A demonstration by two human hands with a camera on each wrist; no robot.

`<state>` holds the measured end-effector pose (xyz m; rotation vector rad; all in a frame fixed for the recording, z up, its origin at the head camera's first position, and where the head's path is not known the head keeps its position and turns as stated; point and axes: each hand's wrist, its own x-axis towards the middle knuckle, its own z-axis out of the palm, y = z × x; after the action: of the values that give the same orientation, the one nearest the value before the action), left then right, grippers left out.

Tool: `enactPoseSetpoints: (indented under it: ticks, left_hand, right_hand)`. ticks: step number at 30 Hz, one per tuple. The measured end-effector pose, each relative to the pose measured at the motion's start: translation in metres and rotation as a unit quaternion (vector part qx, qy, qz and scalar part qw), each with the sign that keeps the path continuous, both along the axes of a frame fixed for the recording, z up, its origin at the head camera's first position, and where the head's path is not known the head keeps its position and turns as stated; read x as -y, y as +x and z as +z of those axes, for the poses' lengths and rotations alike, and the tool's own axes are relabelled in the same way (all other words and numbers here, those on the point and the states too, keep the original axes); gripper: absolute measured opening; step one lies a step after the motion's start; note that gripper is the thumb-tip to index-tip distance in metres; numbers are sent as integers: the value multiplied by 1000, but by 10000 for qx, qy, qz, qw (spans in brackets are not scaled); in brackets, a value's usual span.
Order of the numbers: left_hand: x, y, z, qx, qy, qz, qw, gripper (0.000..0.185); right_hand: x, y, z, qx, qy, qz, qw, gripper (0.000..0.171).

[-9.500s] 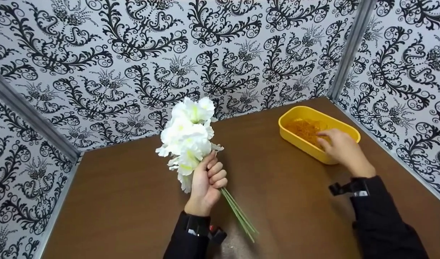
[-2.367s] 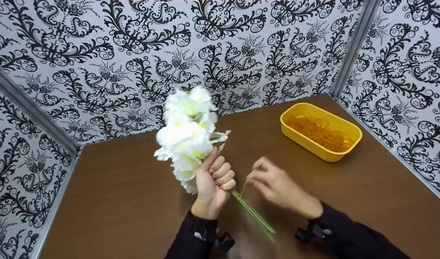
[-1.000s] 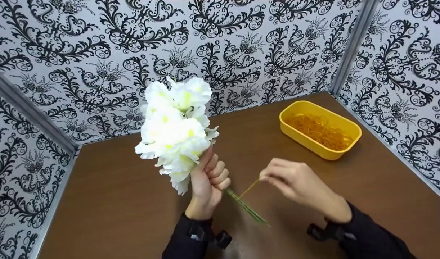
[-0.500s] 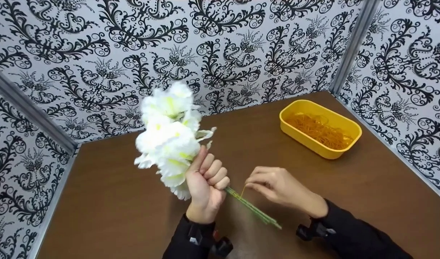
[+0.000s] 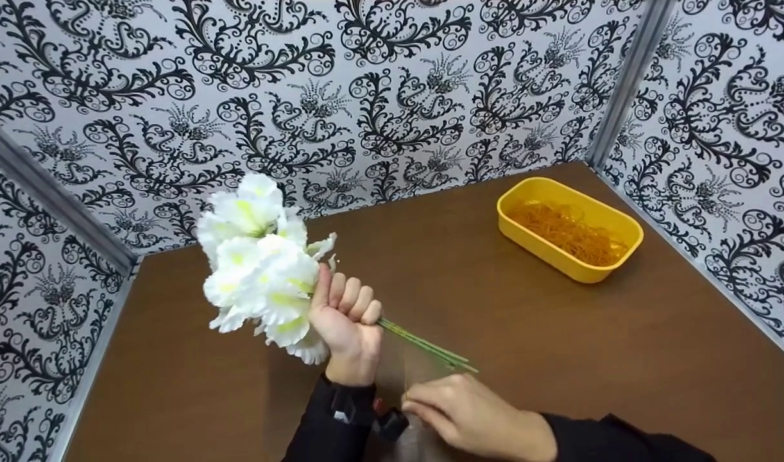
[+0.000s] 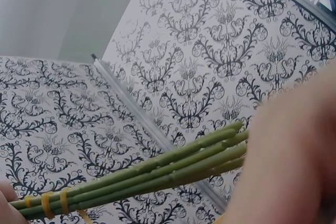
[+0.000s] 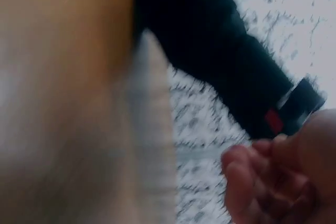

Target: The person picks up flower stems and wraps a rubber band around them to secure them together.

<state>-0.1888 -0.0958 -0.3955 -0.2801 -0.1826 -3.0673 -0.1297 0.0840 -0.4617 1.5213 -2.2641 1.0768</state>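
My left hand (image 5: 348, 327) grips a bunch of white artificial flowers (image 5: 257, 269) just below the blooms, its fingers curled round the stems. The green stems (image 5: 430, 346) stick out to the right of the fist. Around them, in the left wrist view, a yellow rubber band (image 6: 47, 205) is wound in several turns, with part of it leading downward. Below the stems, my right hand (image 5: 472, 414) pinches with thumb and fingertips; a thin, blurred strand of the band runs up from there. In the right wrist view its fingers (image 7: 239, 182) are curled, the band indistinct.
A yellow tub (image 5: 539, 249) holding a tangle of rubber bands (image 5: 565, 231) stands at the back right of the brown table (image 5: 443, 276). Patterned panels (image 5: 405, 96) enclose the back and sides. Each wrist wears a small camera; the left one (image 5: 391, 423) is close to the right fingertips.
Earlier the right hand was in the tub, then beside the stems with a band. It has now pulled down below them. The left hand has shifted left, tilting the stems flatter.
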Motion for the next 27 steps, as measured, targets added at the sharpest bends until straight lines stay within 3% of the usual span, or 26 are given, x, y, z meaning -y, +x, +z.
enactPoseSetpoints:
  ticks: [2,6,13,18,22,27]
  left_hand:
    - [1,-1,0,-100,-158,139,9997,53]
    - [0,-1,-1,-384,-639,235,9969,53]
    - [0,1,0,-546,-1248,43,9907,57]
    - [7,2,6,-532,-1388,-15,9889,55]
    - [10,2,9,-491,-1630,-126,9853,55]
    - [11,2,12,-434,-1651,-709,9828,53]
  right_hand:
    - [-4,5,11,-181,61,-107,9998,15]
    - [-17,9,30,-1003,103,-424,9940,13]
    - [-39,3,50,-1767,-27,-801,9810,20]
    - [-54,-2,64,-1741,133,-1047,9791,24]
    - [-63,-6,71,-1500,305,-1253,9802,9]
    - [-66,-12,74,-1258,370,-1328,9824,9]
